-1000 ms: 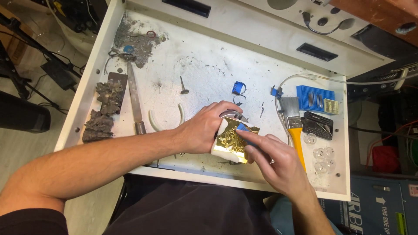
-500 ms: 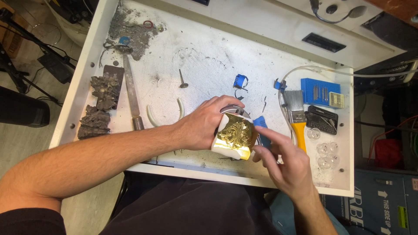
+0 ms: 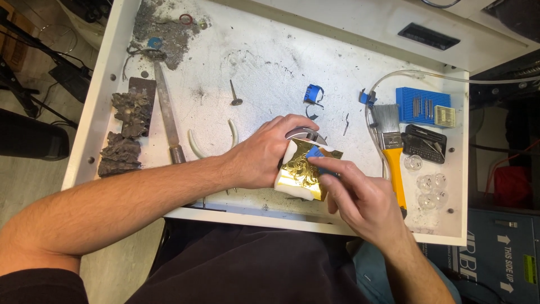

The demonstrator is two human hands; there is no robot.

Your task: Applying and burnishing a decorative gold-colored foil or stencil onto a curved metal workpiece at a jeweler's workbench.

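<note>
Within the left hand (image 3: 264, 157) grip — a clenched gold ornament block (image 3: 301, 171); the right hand (image 3: 360, 197) pinches a blue piece (image 3: 316, 153) against it.

glossy gold ornament (image 3: 302, 171); dusty, scratched matt white tray (image 3: 270, 62).

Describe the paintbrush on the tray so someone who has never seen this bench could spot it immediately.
Start at the white work tray and go to its right side, just beyond the person's right hand. The paintbrush lies there lengthwise, bristles pointing away from the person, below the blue block. Its bright yellow-orange handle and flat grey bristles set it apart.
</note>
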